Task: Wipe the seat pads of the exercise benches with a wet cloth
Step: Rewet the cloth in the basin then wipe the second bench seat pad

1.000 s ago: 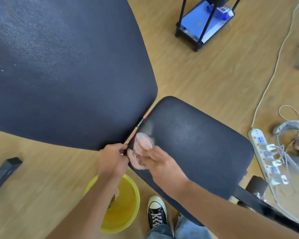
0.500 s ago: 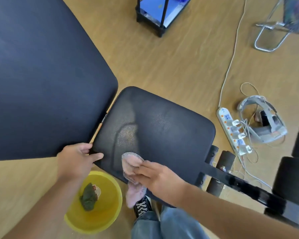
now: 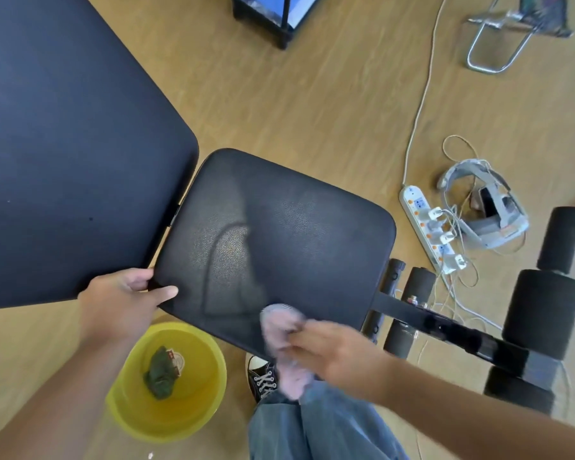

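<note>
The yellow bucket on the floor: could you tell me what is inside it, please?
Inside the yellow bucket lies a crumpled dark green cloth, partly covering a label on the bottom. Whether it holds water cannot be told.

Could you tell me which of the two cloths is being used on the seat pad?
The pink cloth in the right hand; the green cloth lies in the yellow basin.

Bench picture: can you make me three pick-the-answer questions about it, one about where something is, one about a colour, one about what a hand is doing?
1. Where does the yellow bucket stand?
A. on the seat pad
B. on the floor by the seat pad
C. on the power strip

2. What colour is the cloth in the right hand?
A. pink
B. blue
C. black

3. What is the left hand doing?
A. hanging free
B. dipping in the bucket
C. gripping the seat pad's corner

Answers: B, the yellow bucket stands on the wood floor; A, the cloth in the right hand is pink; C, the left hand grips the seat pad.
</note>
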Tool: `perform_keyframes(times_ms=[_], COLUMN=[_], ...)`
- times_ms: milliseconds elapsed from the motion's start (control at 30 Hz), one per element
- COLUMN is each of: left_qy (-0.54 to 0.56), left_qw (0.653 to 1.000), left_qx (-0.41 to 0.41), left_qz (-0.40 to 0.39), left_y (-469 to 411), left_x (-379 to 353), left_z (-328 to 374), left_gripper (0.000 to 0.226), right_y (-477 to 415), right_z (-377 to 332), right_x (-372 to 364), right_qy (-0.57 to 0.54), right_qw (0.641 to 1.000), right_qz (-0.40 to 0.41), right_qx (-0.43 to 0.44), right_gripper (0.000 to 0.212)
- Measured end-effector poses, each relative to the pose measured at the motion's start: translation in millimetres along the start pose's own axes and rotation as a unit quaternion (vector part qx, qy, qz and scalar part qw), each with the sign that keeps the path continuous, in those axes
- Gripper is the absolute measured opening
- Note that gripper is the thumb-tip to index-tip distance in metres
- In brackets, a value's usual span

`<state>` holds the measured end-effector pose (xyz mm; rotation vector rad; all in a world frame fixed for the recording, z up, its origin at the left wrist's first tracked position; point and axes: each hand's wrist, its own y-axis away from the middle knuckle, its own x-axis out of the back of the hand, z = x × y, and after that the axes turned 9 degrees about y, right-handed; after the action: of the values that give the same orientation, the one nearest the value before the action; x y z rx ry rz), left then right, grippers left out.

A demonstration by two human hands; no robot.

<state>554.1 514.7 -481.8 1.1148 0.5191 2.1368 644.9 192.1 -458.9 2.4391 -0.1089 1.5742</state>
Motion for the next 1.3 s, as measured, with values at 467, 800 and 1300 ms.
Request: perform_keyframes(times_ms=[467, 800, 1300], left_qy=[-0.004, 0.002, 0.016], left_qw=[1.0, 1.0, 1.0], left_qx=[0.021, 0.007, 0.02], left_qz=[-0.007, -0.007, -0.017], left_y=[-0.5, 8.4, 7.3], left_x=[0.9, 4.5, 5.5], left_z=[7.9, 16.2, 16.1], left_gripper=[0.057, 0.055, 0.057], right_y=[21.3, -189.1, -191.7], right_z=[-18.6, 133.1, 157.6], right_x=[-17.1, 86.6, 107.3], right_qy=[0.071, -0.075, -0.099], right_qw=[0.996, 0.896, 0.897], right_qz=[-0.041, 0.069, -0.151], right_qx=[0.024, -0.431, -0.404], right_gripper=[0.032, 0.037, 0.032])
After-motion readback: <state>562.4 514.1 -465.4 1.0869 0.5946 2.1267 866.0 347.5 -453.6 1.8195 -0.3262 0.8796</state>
